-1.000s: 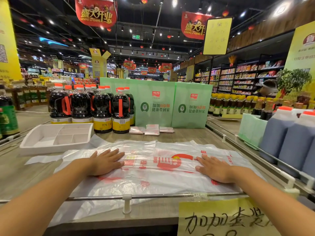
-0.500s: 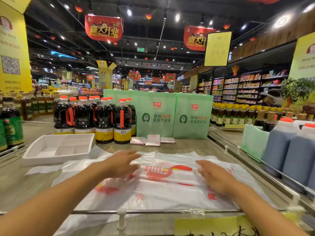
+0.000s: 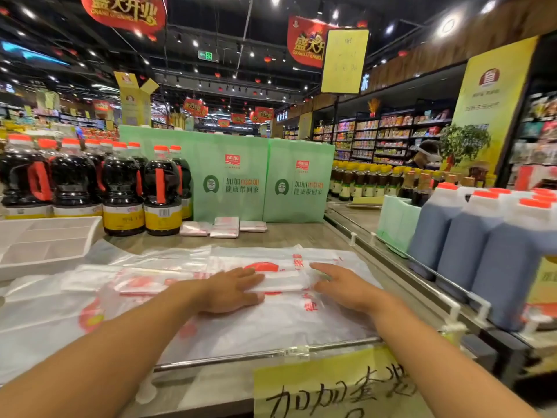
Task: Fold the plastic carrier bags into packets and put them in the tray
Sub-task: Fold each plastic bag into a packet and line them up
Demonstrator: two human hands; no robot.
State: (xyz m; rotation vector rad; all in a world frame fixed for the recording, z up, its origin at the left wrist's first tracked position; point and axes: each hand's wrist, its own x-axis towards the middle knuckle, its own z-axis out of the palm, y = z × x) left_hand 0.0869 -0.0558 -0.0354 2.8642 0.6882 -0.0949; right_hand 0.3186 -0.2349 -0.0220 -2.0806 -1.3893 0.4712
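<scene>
At the far left of the counter sits the white tray [image 3: 45, 245] with its dividers, and behind it a row of dark soy sauce bottles [image 3: 123, 191] with red caps and yellow labels too small for me to read. The carrier bag [image 3: 144, 282] I am working on is folded into a long narrow strip, its long axis running left to right across the counter in front of me, one end toward the tray and the other toward my right side. It lies on top of more spread bags [image 3: 271, 324], white with red print that I cannot make out. Three folded packets [image 3: 224, 227] lie further back, at the foot of two green bags [image 3: 232, 179] marked with a red 加加 logo and 健康带回家. Overhead a red banner [image 3: 307, 40] reads GRAND OPENING. My left hand [image 3: 232, 289] lies flat on the strip near its right end, fingers straight, close together and pointing right. My right hand [image 3: 340, 286] is palm down just beyond that end, fingers straight and slightly apart, their tips at the strip's edge. Below it a yellow sign [image 3: 331, 390] carries handwritten 加加. Blue-grey jugs [image 3: 470, 236] with orange caps stand at the far right.
</scene>
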